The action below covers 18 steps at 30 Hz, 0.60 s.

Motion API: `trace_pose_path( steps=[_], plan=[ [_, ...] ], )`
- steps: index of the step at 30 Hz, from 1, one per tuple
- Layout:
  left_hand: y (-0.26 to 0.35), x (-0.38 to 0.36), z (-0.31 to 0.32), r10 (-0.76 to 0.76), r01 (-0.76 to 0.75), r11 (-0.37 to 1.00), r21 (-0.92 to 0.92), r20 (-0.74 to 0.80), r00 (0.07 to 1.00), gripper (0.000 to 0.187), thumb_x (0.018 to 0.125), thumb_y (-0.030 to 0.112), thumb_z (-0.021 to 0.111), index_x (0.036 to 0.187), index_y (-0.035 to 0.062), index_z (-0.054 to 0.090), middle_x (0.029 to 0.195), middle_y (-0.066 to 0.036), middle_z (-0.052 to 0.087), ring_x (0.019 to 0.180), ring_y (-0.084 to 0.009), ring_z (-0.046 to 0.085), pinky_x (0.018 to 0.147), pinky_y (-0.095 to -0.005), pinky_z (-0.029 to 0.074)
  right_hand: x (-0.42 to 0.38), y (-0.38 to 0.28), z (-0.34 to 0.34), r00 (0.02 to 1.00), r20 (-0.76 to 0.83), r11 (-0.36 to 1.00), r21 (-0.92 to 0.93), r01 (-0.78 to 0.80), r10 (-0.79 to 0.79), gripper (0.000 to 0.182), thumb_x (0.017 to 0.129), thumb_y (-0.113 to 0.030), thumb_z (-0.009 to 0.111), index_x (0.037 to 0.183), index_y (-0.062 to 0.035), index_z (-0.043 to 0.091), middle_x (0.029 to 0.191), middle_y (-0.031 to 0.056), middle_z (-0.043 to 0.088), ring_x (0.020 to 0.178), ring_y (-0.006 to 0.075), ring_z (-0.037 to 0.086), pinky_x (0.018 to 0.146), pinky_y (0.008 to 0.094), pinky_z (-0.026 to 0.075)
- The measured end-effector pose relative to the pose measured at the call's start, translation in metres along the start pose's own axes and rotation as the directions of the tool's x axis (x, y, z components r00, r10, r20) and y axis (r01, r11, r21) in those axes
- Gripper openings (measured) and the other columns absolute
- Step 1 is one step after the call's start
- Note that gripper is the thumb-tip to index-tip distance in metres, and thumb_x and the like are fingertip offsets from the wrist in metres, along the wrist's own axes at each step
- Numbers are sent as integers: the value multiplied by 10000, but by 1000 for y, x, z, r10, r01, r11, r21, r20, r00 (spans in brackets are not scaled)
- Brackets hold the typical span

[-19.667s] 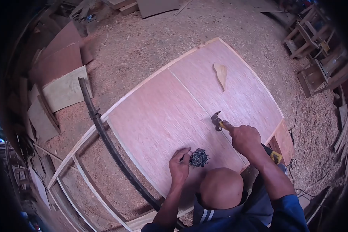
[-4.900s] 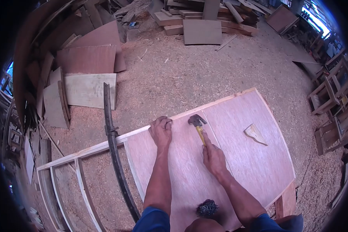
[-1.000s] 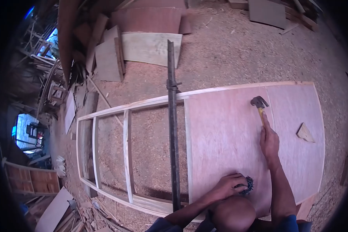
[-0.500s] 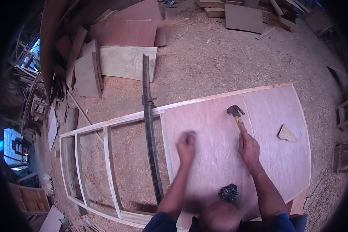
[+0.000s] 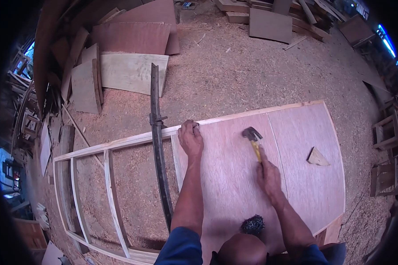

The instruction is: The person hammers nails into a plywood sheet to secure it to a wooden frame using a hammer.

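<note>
My left hand [image 5: 191,140] is at the far edge of the pink plywood panel [image 5: 230,176], near the metal bar clamp [image 5: 156,119]. Its fingers are pinched together; what they hold is too small to name. In my right hand [image 5: 269,176] is a claw hammer [image 5: 254,139] with a yellow handle, its head over the panel. A dark pile of nails [image 5: 253,225] lies on the panel close to my body. The panel rests on a wooden frame [image 5: 112,198], whose left part shows open bays between crosspieces.
A small wood offcut [image 5: 317,157] lies on the panel's right part. Boards [image 5: 132,70] lean at the upper left, and more lumber [image 5: 270,25] is stacked at the top. Sawdust and shavings cover the floor [image 5: 234,75].
My left hand has moved away from my body to the panel's far edge, beside the clamp. The hammer in my right hand has shifted slightly left. The whole view has moved a little.
</note>
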State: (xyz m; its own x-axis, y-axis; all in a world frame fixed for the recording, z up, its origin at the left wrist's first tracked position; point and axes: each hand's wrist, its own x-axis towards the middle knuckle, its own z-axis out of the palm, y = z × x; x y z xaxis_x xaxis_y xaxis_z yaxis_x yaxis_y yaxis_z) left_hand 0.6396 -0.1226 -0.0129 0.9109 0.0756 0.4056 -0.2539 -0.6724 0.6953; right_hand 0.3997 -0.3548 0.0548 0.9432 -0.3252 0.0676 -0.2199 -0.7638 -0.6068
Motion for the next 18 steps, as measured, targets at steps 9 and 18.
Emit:
trace_pose_path(
  steps=[9, 18],
  plan=[
    [-1, -1, 0, 6, -6, 1000, 8, 1, 1000, 166, 950, 67, 712, 1100, 49, 780, 1333, -119, 753, 1224, -370, 669, 1113, -480, 498, 58, -113, 40, 973, 80, 973, 107, 206, -215, 743, 1102, -106, 643, 1774, -271, 371, 930, 233, 739, 778, 444, 735, 733, 551, 593],
    [3, 0, -4, -14, 13, 1000, 13, 45, 999, 289, 961, 31, 656, 1221, 64, 778, 1409, -147, 719, 1321, -405, 630, 1170, -532, 461, 63, -136, 9, 969, -37, 945, 215, 245, -243, 716, 1090, -82, 654, 1750, -249, 432, 884, 205, 701, 725, 403, 712, 697, 494, 583]
  ],
)
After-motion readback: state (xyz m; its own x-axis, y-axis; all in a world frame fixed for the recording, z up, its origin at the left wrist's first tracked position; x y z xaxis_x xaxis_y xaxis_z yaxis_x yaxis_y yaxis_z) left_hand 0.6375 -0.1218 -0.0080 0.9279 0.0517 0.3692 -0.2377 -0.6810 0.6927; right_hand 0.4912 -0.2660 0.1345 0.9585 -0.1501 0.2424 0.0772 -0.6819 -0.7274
